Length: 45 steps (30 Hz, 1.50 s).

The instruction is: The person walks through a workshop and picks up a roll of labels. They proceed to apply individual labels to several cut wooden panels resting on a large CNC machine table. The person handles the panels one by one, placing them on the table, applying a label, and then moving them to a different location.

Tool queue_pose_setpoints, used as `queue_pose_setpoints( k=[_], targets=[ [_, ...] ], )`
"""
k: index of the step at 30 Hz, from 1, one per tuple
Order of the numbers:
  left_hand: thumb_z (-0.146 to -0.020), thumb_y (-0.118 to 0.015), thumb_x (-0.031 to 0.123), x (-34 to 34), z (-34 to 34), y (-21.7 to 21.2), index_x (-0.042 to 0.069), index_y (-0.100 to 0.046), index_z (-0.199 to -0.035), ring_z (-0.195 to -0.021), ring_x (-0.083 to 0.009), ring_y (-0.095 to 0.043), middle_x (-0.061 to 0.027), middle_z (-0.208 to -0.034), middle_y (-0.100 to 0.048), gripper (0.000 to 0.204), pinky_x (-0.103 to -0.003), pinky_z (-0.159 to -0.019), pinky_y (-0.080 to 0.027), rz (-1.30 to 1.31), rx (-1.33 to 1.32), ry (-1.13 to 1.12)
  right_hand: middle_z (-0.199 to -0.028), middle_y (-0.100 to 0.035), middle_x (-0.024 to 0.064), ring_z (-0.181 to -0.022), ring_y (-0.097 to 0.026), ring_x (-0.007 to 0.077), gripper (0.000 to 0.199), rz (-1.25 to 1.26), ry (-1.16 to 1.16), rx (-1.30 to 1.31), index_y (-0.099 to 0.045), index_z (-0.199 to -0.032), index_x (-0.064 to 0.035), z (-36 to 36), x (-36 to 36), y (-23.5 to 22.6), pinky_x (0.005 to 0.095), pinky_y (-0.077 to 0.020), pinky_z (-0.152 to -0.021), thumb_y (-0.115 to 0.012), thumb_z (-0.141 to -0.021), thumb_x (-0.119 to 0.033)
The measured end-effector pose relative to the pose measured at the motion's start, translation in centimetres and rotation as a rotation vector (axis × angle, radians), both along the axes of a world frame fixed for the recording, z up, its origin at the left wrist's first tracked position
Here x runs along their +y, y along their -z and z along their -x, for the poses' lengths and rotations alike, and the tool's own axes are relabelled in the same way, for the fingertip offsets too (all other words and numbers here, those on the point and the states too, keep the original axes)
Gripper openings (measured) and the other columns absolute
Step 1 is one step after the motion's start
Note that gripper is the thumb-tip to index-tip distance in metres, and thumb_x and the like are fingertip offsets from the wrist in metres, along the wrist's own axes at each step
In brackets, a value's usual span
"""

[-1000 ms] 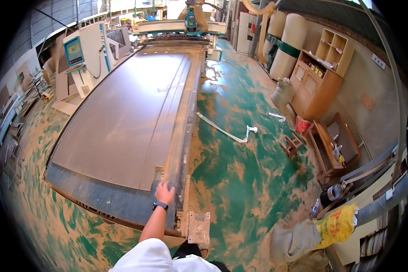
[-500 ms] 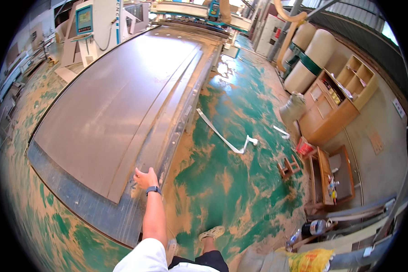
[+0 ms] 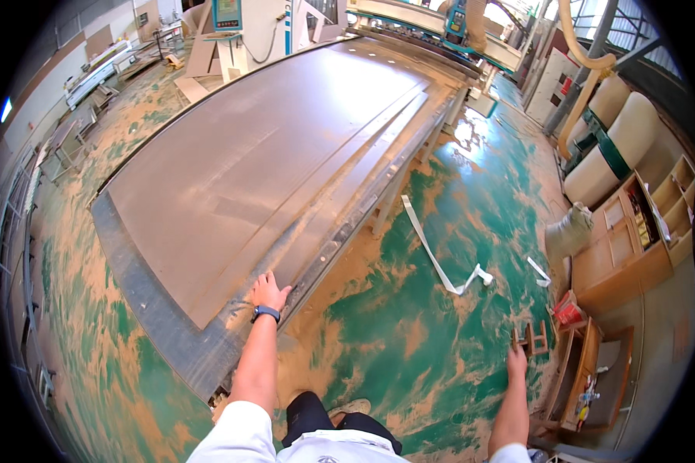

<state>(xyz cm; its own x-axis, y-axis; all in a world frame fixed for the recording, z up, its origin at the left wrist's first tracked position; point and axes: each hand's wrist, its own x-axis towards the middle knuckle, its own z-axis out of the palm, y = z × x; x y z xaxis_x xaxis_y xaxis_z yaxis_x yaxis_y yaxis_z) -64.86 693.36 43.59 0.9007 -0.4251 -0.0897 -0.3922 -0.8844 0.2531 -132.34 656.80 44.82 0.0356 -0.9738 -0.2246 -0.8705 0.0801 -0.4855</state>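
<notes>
A large brown flat panel lies on the long machine bed, with narrow strips cut along its right side. At the near end of the outermost strip, my left hand rests palm down, fingers stretched forward and thumb apart. It wears a dark wristband. My right hand hangs low at the right, over the floor. In the picture it overlaps the near side of a small wooden stool; its fingers are mostly hidden, and I cannot tell whether it touches the stool.
The dark bed edge borders the panel. A machine gantry spans the far end, beside a control screen. White strapping lies on the dusty green floor. Wooden cabinets and a sack line the right wall.
My view has swung left, so the scene sits further right. My right arm has come into view. My left hand has turned from a curled pose to lying flatter on the strip.
</notes>
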Motion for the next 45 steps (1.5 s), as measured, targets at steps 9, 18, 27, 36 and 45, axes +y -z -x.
queue_pose_setpoints(
  k=[9,18,27,36,45],
  targets=[
    [-0.073,-0.075,0.047,-2.7,-0.8,0.0,0.006,-0.051,-0.134,-0.117,-0.03,-0.049,-0.0113,-0.124,-0.054,0.078,-0.044,-0.096,-0.042,0.128,-0.097,0.05,-0.114,-0.065,0.0134,-0.11,-0.059,0.0332,0.042,0.281,-1.425,0.057,-0.06,-0.125,-0.0157,-54.5,0.8,-7.1,0.0458,-0.0476,-0.092,-0.059,-0.084,-0.025],
    [-0.069,-0.077,0.037,-5.3,-2.4,1.1,0.006,-0.048,-0.136,-0.118,-0.0301,-0.049,-0.0126,-0.128,-0.052,0.079,-0.045,-0.096,-0.041,-0.019,-0.139,0.117,-0.115,-0.062,0.008,-0.116,-0.054,0.029,0.045,0.299,-1.654,0.439,-0.06,-0.122,-0.0203,-74.3,-4.9,-4.7,0.047,-0.0419,-0.094,-0.063,-0.08,-0.033],
    [-0.056,-0.086,0.043,-7.2,-7.5,-3.8,0.008,-0.053,-0.122,-0.109,-0.03,-0.051,-0.0105,-0.112,-0.053,0.082,-0.048,-0.086,-0.043,-0.101,0.116,0.033,-0.122,-0.054,0.0062,-0.12,-0.047,0.0249,0.069,1.002,-1.464,0.498,-0.048,-0.137,-0.0243,-82.6,-27.9,-0.5,0.0453,-0.0347,-0.1,-0.076,-0.075,-0.029],
    [-0.064,-0.083,0.041,-2.4,-12.4,-6.9,0.013,-0.048,-0.139,-0.12,-0.0373,-0.05,-0.0193,-0.131,-0.053,0.087,-0.05,-0.099,-0.043,-0.166,0.101,-0.147,-0.114,-0.055,0.0049,-0.117,-0.049,0.0232,0.063,0.702,-1.97,0.599,-0.05,-0.127,-0.0205,-90.7,-28.9,-8.0,0.0535,-0.0298,-0.105,-0.077,-0.07,-0.028],
    [-0.056,-0.086,0.041,-8.0,-14.1,-5.2,0.011,-0.052,-0.124,-0.113,-0.0338,-0.05,-0.0135,-0.119,-0.053,0.082,-0.048,-0.092,-0.043,-0.289,0.071,-0.233,-0.131,-0.047,0.0072,-0.126,-0.041,0.0248,0.073,0.58,-1.951,0.587,-0.044,-0.137,-0.0214,-95.5,-28.9,-4.3,0.0491,-0.0332,-0.102,-0.077,-0.072,-0.029]
  ],
)
